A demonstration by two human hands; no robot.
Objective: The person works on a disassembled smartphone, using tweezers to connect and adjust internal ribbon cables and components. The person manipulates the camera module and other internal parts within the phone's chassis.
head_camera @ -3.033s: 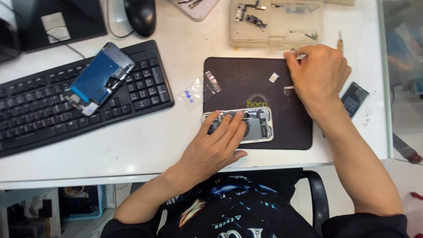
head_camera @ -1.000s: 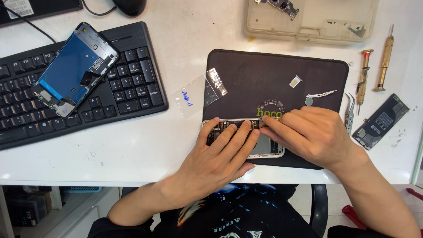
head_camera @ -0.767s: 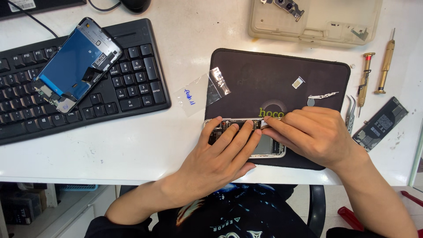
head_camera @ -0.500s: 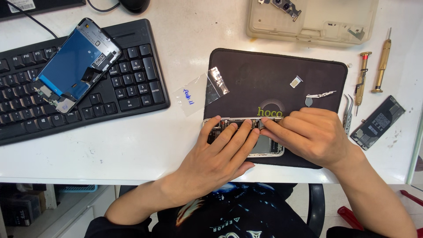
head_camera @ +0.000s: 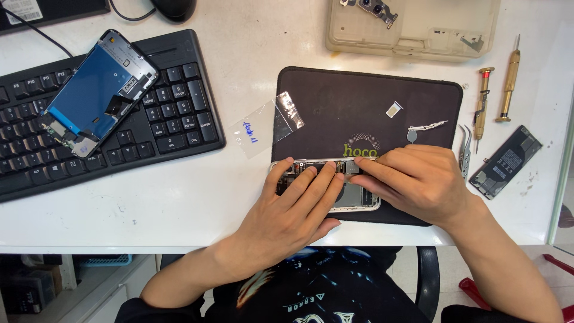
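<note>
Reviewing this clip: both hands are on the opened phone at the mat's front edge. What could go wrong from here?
1. The opened phone lies at the front edge of the dark mat, near the table edge; pressure from the left hand or right hand might push it off.
2. The small loose part on the mat could be brushed away.
3. The detached screen resting on the keyboard could slide.

Left hand point(head_camera: 293, 209): bare, no glove, ring or watch visible. Right hand point(head_camera: 418, 182): bare, likewise without glove, ring or wrist strap. Both forearms are uncovered down to the lower frame edge. Nails appear short. Torso is clad in a black T-shirt point(head_camera: 317, 287) bearing a printed graphic in white and orange, with pale lettering beneath; the print's details are only partly visible.
</note>
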